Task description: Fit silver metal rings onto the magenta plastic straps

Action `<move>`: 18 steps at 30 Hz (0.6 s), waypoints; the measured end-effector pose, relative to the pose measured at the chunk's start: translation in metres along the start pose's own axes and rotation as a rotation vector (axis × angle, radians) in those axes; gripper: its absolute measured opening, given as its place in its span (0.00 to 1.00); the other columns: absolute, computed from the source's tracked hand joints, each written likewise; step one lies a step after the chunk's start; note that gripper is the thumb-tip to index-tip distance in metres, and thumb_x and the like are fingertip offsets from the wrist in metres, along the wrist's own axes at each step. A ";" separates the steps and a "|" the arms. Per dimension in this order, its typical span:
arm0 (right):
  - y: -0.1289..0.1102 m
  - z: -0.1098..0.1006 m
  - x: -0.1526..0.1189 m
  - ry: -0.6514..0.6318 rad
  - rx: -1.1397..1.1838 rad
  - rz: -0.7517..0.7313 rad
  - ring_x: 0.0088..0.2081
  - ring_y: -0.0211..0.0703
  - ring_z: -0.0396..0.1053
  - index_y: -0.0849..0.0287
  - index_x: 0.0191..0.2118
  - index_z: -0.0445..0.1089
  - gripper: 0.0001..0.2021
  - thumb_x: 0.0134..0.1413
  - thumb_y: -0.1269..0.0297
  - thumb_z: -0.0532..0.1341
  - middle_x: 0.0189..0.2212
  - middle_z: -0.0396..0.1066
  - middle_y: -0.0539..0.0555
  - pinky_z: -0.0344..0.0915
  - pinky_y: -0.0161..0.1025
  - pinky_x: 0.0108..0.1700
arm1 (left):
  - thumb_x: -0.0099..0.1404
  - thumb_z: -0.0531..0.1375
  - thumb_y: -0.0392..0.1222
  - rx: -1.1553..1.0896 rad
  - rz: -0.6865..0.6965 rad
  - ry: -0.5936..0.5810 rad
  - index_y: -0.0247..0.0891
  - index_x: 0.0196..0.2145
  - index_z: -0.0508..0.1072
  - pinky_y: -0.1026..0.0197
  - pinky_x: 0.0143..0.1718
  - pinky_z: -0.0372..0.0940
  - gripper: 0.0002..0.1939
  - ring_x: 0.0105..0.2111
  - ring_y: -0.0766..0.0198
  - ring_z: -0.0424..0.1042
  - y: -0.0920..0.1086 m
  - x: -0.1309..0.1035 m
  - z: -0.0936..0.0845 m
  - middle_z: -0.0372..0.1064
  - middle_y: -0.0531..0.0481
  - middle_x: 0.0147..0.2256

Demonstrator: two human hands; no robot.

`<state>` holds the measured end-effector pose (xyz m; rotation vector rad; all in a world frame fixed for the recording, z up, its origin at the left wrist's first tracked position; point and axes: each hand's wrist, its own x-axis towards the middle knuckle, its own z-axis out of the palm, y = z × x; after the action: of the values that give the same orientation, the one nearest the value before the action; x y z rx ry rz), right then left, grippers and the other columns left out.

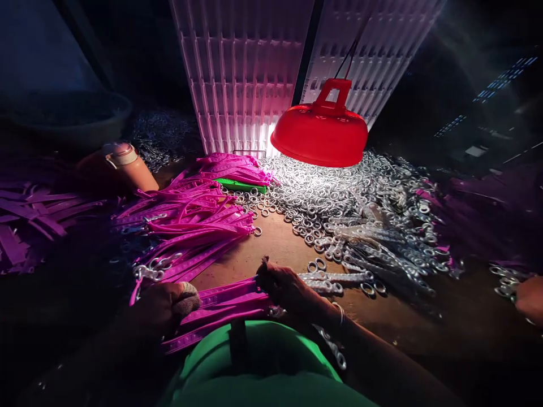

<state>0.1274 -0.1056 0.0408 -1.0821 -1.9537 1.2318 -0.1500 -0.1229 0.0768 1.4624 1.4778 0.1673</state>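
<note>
Several pink straps [229,297] stretch between my two hands, just above my green-clad lap. My left hand [176,302] is closed round their left part, with a greyish cover on a finger or thumb. At their right end my right hand [282,282] is closed on the straps, its fingertips partly in shadow. Silvery ringed pieces [335,277] lie just beyond and right of my right hand. A heap of pink straps [203,220] rests on the wooden table [271,237] beyond my left hand, and a big pile of metal rings [318,192] spreads at the back.
A red lamp [320,133] hangs low over the rings. An orange bottle [131,167] leans at the back left, near a large basin [72,118]. More purple straps [34,215] lie far left. Another person's hand [530,299] shows at the right edge.
</note>
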 end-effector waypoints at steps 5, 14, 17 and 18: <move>0.020 -0.006 0.004 0.155 -0.108 -0.061 0.23 0.33 0.53 0.60 0.33 0.58 0.01 0.53 0.70 0.51 0.22 0.59 0.47 0.49 0.32 0.25 | 0.62 0.49 0.43 0.629 0.091 0.124 0.36 0.27 0.73 0.58 0.32 0.57 0.15 0.30 0.58 0.68 -0.020 0.011 0.018 0.70 0.46 0.27; 0.022 0.000 0.019 0.148 0.207 0.029 0.24 0.33 0.56 0.60 0.33 0.58 0.05 0.57 0.64 0.51 0.24 0.59 0.48 0.58 0.32 0.26 | 0.65 0.47 0.52 -0.046 0.322 0.157 0.35 0.36 0.70 0.58 0.33 0.64 0.19 0.32 0.59 0.69 0.049 0.061 0.066 0.70 0.45 0.31; 0.019 -0.005 0.020 0.132 0.140 0.019 0.24 0.34 0.56 0.60 0.32 0.59 0.04 0.55 0.66 0.51 0.24 0.60 0.49 0.56 0.32 0.26 | 0.63 0.48 0.51 -0.309 0.297 -0.053 0.36 0.23 0.62 0.66 0.19 0.52 0.18 0.18 0.69 0.56 0.061 0.073 0.072 0.56 0.54 0.18; 0.017 -0.008 0.020 0.092 0.138 0.015 0.24 0.34 0.57 0.60 0.32 0.59 0.04 0.55 0.67 0.50 0.24 0.61 0.49 0.56 0.32 0.26 | 0.61 0.50 0.50 -0.357 0.303 -0.074 0.36 0.22 0.61 0.67 0.18 0.50 0.17 0.18 0.71 0.54 0.062 0.075 0.071 0.54 0.55 0.18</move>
<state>0.1295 -0.0808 0.0293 -1.0653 -1.7676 1.2815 -0.0406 -0.0837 0.0456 1.3720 1.0933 0.5289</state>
